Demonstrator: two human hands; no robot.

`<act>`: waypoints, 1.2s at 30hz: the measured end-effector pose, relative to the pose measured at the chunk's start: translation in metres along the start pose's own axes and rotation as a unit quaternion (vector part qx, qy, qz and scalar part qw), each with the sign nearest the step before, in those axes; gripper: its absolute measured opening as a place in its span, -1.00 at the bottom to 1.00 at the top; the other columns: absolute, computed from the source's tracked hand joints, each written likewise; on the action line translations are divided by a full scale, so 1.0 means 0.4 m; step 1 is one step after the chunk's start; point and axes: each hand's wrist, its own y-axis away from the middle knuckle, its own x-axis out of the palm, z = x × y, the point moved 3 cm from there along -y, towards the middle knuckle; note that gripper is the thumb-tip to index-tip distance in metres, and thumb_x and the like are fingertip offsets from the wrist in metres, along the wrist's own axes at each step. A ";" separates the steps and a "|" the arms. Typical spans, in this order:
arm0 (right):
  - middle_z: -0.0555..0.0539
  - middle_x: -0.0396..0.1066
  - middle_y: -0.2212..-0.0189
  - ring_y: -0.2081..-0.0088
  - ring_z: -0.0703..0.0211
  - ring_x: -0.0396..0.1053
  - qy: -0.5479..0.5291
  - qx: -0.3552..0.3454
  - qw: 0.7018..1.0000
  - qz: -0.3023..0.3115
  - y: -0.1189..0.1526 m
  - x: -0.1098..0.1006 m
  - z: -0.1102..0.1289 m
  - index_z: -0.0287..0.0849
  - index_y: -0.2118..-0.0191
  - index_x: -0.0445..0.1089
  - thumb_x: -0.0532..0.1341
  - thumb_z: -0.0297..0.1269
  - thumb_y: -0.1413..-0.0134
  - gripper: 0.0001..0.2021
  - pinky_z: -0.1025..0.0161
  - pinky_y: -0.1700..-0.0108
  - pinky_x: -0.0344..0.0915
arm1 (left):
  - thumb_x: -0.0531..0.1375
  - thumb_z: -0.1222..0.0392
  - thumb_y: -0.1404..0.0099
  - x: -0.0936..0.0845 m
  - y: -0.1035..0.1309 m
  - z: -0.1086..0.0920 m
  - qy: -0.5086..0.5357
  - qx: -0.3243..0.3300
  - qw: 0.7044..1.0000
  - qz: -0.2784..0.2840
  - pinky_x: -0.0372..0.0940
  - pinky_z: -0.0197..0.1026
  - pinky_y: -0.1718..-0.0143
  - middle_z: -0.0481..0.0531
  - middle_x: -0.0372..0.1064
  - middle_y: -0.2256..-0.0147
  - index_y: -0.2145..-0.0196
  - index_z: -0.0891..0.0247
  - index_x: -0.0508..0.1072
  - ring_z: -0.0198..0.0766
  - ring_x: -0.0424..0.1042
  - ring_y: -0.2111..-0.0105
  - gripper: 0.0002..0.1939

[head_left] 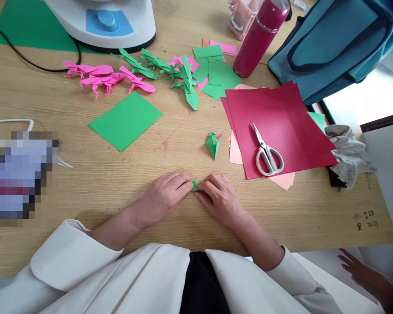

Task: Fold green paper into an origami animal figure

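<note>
Between my two hands, low in the middle of the view, is a small folded green paper piece [194, 186], mostly covered by fingers. My left hand [170, 192] has its fingertips pressed together on the piece's left end. From the other side, my right hand [218, 196] pinches it between thumb and fingers. Another folded green piece [212, 145] lies on the table just beyond my right hand. Farther left sits a flat green paper stack [126, 121].
White-handled scissors [267, 156] lie on red sheets [281, 117] at right. Pink [101, 78] and green folded figures [187, 82] line the back, near a white machine base [118, 22], a red bottle [261, 37] and a teal bag [334, 43]. Another person's hand [363, 270] shows lower right.
</note>
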 end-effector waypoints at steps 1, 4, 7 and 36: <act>-0.09 0.39 0.35 0.30 0.14 0.30 0.000 0.001 1.000 0.001 -0.001 0.001 0.000 -0.15 0.30 0.38 0.13 -0.27 -0.34 -0.83 0.18 0.20 0.21 | 0.07 0.33 -0.43 0.000 0.000 0.001 -0.005 0.008 1.000 0.001 0.32 -0.15 0.18 0.08 0.45 0.24 0.23 0.28 0.44 -0.18 0.41 0.24 -0.86; -0.08 0.38 0.37 0.32 0.15 0.29 0.004 0.007 1.000 0.000 -0.002 0.003 0.001 -0.15 0.31 0.39 0.12 -0.29 -0.34 -0.82 0.19 0.22 0.19 | 0.07 0.33 -0.44 0.000 0.000 0.002 -0.010 0.011 1.000 -0.004 0.32 -0.16 0.20 0.07 0.44 0.28 0.25 0.29 0.43 -0.20 0.39 0.27 -0.85; -0.08 0.38 0.37 0.33 0.15 0.28 0.012 0.012 1.000 -0.006 -0.003 0.003 0.005 -0.16 0.34 0.39 0.12 -0.31 -0.33 -0.81 0.20 0.23 0.18 | 0.08 0.35 -0.43 0.001 -0.003 0.002 -0.010 0.001 1.000 -0.015 0.33 -0.18 0.22 0.06 0.42 0.30 0.27 0.30 0.44 -0.22 0.39 0.29 -0.85; -0.10 0.37 0.32 0.26 0.12 0.32 -0.010 0.081 0.997 -0.012 0.021 -0.018 0.011 -0.17 0.26 0.37 0.12 -0.40 -0.30 -0.89 0.16 0.17 0.23 | 0.12 0.35 -0.35 0.008 -0.026 -0.005 0.066 -0.104 0.992 -0.007 0.31 -0.19 0.25 0.05 0.32 0.30 0.37 0.26 0.32 -0.22 0.35 0.29 -0.89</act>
